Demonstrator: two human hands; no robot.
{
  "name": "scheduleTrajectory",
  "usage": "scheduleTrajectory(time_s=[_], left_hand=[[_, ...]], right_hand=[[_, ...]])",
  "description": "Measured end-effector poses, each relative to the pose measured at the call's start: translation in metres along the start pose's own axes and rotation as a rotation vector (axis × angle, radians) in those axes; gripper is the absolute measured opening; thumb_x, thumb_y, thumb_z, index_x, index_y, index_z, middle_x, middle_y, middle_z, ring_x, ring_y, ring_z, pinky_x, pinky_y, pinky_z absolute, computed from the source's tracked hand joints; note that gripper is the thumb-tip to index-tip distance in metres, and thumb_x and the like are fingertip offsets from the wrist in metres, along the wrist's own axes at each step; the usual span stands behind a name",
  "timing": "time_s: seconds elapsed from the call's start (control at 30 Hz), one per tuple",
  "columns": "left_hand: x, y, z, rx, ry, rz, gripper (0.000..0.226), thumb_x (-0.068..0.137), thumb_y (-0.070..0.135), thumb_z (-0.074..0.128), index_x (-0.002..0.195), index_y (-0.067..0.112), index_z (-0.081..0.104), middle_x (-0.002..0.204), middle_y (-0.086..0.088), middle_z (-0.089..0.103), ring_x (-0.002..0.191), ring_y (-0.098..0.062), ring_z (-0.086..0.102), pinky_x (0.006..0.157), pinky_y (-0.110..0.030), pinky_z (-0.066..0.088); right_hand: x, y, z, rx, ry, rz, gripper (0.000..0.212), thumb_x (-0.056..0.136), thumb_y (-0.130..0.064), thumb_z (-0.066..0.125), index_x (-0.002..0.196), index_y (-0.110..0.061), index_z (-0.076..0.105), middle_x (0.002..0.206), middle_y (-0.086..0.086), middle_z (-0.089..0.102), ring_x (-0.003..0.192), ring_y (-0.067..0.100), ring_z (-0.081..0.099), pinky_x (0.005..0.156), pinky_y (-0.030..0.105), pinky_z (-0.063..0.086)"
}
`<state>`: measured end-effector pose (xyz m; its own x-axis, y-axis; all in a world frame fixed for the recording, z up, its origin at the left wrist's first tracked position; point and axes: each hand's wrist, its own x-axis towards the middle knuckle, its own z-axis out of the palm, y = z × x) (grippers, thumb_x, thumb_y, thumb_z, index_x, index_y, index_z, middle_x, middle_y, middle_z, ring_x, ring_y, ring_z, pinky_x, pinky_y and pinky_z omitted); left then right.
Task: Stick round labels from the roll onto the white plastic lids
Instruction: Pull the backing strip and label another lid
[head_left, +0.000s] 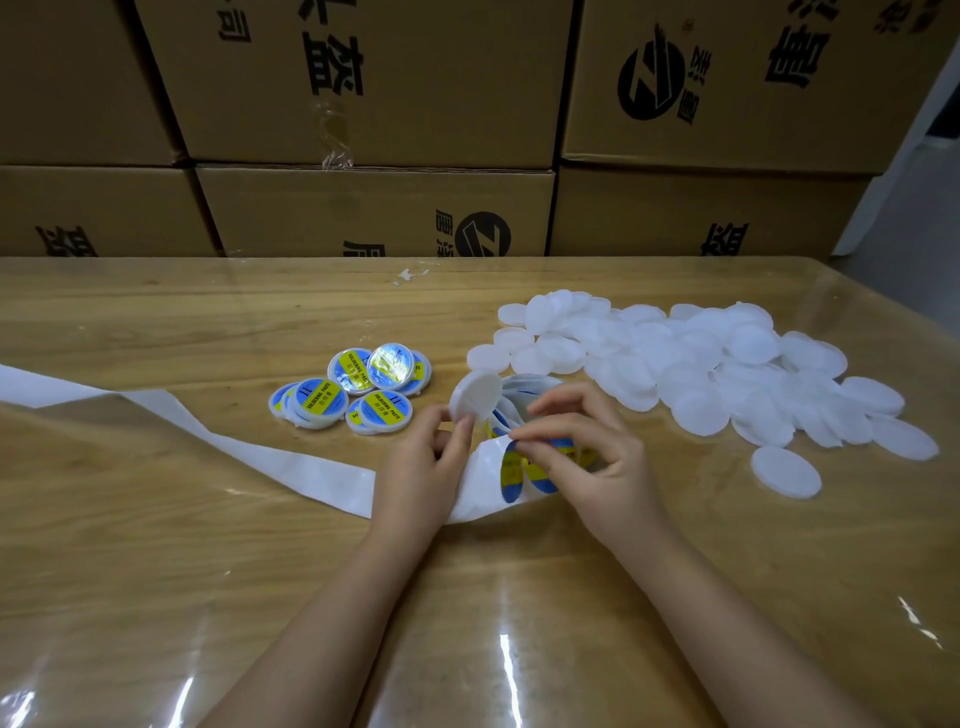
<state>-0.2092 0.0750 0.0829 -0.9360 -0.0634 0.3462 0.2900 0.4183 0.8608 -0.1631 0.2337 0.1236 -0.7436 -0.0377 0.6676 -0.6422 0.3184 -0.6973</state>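
Note:
My left hand (423, 462) pinches a plain white lid (475, 396) on edge, tilted up just above the table. My right hand (576, 441) pinches at a blue-and-yellow round label (530, 475) on the label roll (519, 395), which lies under my fingers. A big heap of unlabelled white lids (701, 364) spreads out to the right. Several labelled lids (358, 395) lie in a cluster left of my hands. The empty white backing strip (234, 447) trails away to the left across the table.
The wooden table (156, 545) has a clear glossy plastic cover. Stacked cardboard boxes (374, 104) form a wall along the far edge. One stray white lid (785, 472) lies near my right hand. A bit of torn tape (410, 274) lies at the back.

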Motion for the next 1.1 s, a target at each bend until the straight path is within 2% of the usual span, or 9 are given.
scheduleTrajectory(time_s=[0.1,0.23,0.3,0.37,0.47,0.63,0.73,0.87,1.1], left_hand=[[-0.001,0.0,-0.001,0.011,-0.006,-0.005,0.014,0.091,0.03,0.056,0.077,0.034,0.053,0.047,0.011,0.048,0.047,-0.007,0.041,0.051,-0.029,0.033],[-0.002,0.008,-0.004,0.016,0.014,0.103,0.02,0.091,0.02,0.059,0.073,0.023,0.052,0.065,0.009,0.048,0.06,-0.004,0.047,0.058,-0.021,0.038],[-0.002,0.013,-0.005,-0.189,-0.031,0.034,0.019,0.094,0.014,0.055,0.076,0.02,0.052,0.075,0.002,0.056,0.065,-0.002,0.058,0.061,-0.019,0.047],[-0.002,0.018,-0.005,-0.454,-0.114,-0.116,0.012,0.097,0.012,0.049,0.084,0.014,0.052,0.076,-0.007,0.065,0.068,-0.011,0.068,0.056,-0.022,0.053],[-0.003,0.018,-0.004,-0.604,-0.204,-0.205,0.007,0.097,0.01,0.048,0.093,0.008,0.053,0.075,-0.003,0.072,0.075,-0.022,0.072,0.06,-0.027,0.057],[0.0,0.011,-0.007,-0.696,-0.262,-0.235,0.014,0.091,0.013,0.055,0.099,0.016,0.067,0.091,-0.007,0.071,0.082,-0.021,0.07,0.068,-0.026,0.055],[0.002,0.01,-0.007,-0.742,-0.289,-0.246,0.026,0.08,0.016,0.056,0.101,0.023,0.071,0.089,-0.001,0.069,0.074,-0.012,0.064,0.066,-0.023,0.053],[0.002,0.011,-0.01,-0.802,-0.337,-0.21,0.031,0.078,0.006,0.061,0.104,0.02,0.071,0.088,0.003,0.069,0.075,-0.009,0.063,0.07,-0.021,0.053],[0.001,0.016,-0.01,-0.882,-0.328,-0.257,0.032,0.081,0.019,0.06,0.113,0.016,0.066,0.111,-0.012,0.069,0.1,-0.026,0.067,0.076,-0.029,0.056]], right_hand=[[0.003,-0.002,-0.004,0.096,0.079,0.079,0.016,0.077,-0.01,0.068,0.081,-0.025,0.071,0.09,-0.002,0.058,0.09,0.006,0.058,0.078,0.018,0.046],[0.006,-0.003,-0.008,0.188,0.163,0.174,0.015,0.078,-0.011,0.065,0.079,-0.025,0.071,0.081,-0.01,0.065,0.084,0.009,0.061,0.076,0.018,0.045],[0.006,-0.003,-0.009,0.209,0.192,0.231,0.016,0.079,-0.011,0.066,0.079,-0.026,0.071,0.078,-0.013,0.067,0.08,0.006,0.062,0.074,0.016,0.045],[0.006,-0.002,-0.009,0.209,0.217,0.277,0.021,0.081,-0.008,0.067,0.081,-0.029,0.072,0.079,-0.012,0.07,0.078,0.004,0.062,0.073,0.016,0.047],[0.005,0.0,-0.01,0.2,0.252,0.316,0.027,0.084,-0.006,0.066,0.084,-0.033,0.072,0.084,-0.01,0.072,0.08,0.004,0.065,0.072,0.016,0.05],[0.005,0.004,-0.01,0.17,0.263,0.322,0.029,0.085,-0.009,0.065,0.086,-0.038,0.071,0.087,-0.011,0.072,0.085,0.004,0.066,0.074,0.017,0.051],[0.006,0.005,-0.009,0.186,0.268,0.325,0.03,0.086,-0.01,0.065,0.088,-0.04,0.07,0.089,-0.009,0.072,0.087,0.008,0.067,0.077,0.021,0.053],[0.005,0.005,-0.009,0.195,0.272,0.32,0.029,0.086,-0.011,0.064,0.089,-0.039,0.071,0.089,-0.01,0.073,0.087,0.008,0.068,0.074,0.019,0.052],[0.005,0.004,-0.008,0.166,0.245,0.295,0.024,0.089,-0.006,0.061,0.093,-0.029,0.068,0.091,-0.009,0.072,0.089,0.009,0.067,0.077,0.02,0.052]])
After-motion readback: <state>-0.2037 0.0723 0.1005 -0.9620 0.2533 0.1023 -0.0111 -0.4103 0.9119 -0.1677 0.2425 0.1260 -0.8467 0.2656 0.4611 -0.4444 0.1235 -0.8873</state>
